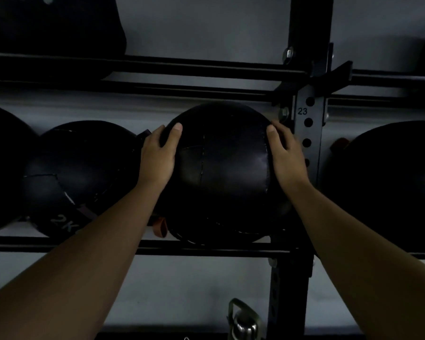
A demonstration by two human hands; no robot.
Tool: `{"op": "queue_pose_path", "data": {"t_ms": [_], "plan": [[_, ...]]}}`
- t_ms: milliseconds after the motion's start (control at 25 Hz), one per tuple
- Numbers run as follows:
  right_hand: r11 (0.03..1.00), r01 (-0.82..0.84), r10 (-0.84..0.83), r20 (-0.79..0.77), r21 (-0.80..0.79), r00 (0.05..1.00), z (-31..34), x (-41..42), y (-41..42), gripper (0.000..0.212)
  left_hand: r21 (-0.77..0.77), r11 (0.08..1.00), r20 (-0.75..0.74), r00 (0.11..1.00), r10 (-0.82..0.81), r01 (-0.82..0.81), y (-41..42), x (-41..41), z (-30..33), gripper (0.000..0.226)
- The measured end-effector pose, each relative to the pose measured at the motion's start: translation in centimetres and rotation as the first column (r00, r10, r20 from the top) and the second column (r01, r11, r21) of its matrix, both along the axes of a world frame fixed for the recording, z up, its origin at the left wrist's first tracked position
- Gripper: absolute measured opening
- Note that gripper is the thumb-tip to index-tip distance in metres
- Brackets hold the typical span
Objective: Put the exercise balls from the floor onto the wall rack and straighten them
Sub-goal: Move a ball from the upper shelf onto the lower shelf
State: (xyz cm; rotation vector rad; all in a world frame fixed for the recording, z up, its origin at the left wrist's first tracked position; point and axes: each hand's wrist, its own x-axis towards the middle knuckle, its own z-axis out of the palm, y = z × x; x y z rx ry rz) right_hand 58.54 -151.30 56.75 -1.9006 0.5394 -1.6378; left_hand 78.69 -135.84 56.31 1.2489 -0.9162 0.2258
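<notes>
Clearly weighty and soft-skinned, the black ball [221, 173] sits clasped at nine and three o'clock by left hand [158, 158] and right hand [286, 153].

Left hand [157, 155] and right hand [286, 153] around black ball [221, 168] on rack [206, 251]

We are in a gym: black balls [221, 168] line a steel wall rack [307, 133] with numbered holes.
</notes>
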Motion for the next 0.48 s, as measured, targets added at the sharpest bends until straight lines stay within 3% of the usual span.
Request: {"op": "queue_pose_path", "data": {"t_ms": [200, 480], "plan": [[0.997, 0.035, -0.025, -0.158, 0.064, 0.987, -2.5, -1.9, 2.2, 0.066, 0.165, 0.986, 0.042, 0.999, -0.012, 0.005, 2.4, -0.7, -1.5, 0.066], [0.986, 0.154, -0.14, -0.176, 0.067, 0.974, -7.6, -3.9, 5.9, 0.063, 0.283, 0.955, 0.136, 0.989, 0.051, -0.088, 6.8, -1.2, -7.2, 0.062]]}}
